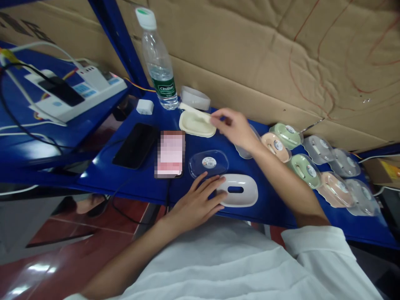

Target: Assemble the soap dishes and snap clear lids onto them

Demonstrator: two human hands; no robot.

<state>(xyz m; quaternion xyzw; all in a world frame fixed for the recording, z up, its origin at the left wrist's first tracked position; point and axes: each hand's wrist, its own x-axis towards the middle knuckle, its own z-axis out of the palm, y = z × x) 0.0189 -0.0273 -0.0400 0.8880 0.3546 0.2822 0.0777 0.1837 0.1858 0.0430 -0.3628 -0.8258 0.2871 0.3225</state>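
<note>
My right hand (233,127) pinches the end of a thin cream piece (197,112), seen nearly edge-on. It is tilted above a cream oval dish (189,125) near the back of the blue table. My left hand (200,202) lies with fingers spread on the left end of a white oval plate (248,190) with a slot in its middle. Just beyond those fingers is a clear plastic cover (200,160) with a round label. Behind the cream dish stands a whitish translucent container (196,98). Another clear cover (245,148) is partly hidden by my right forearm.
A water bottle (161,81), white charger (145,107), black phone (136,146) and lit phone (170,154) occupy the left side. Several covered dishes in green (304,171), peach (336,189) and grey (318,149) line the right. A power strip (103,89) sits far left, with cables.
</note>
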